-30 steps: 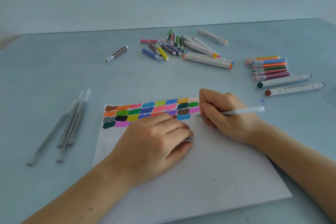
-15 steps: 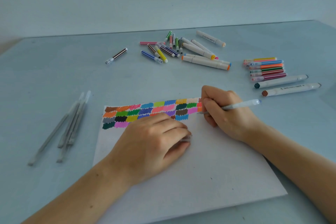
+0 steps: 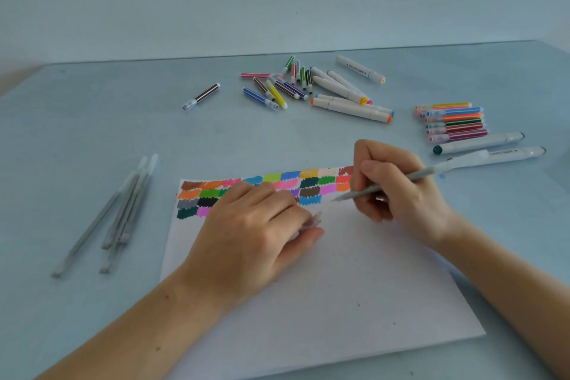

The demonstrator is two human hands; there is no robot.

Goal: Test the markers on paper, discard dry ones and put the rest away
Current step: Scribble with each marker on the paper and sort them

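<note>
pale blue table (image 3: 92,139) under everything. white paper (image 3: 339,287) near the middle, with rows of colour patches (image 3: 308,187) along its far edge. left hand (image 3: 249,234) palm down on the paper, partly over the patches, fingers curled round a clear cap (image 3: 315,220) that pokes out by the thumb. right hand (image 3: 398,191) at the right end of the patches, fingers pinched on a thin grey pen (image 3: 385,187), tip pointing left and just at the paper beside the blue patch; touching or not, cannot tell. bundle of thin grey pens (image 3: 123,213) lying left of the paper, well apart from it. loose heap of white and striped markers (image 3: 317,86) far centre. tidy row of striped markers (image 3: 453,122) far right, and just nearer than it two long white markers (image 3: 481,148) side by side. lone dark striped marker (image 3: 202,96) far left of the heap, set apart.
</note>
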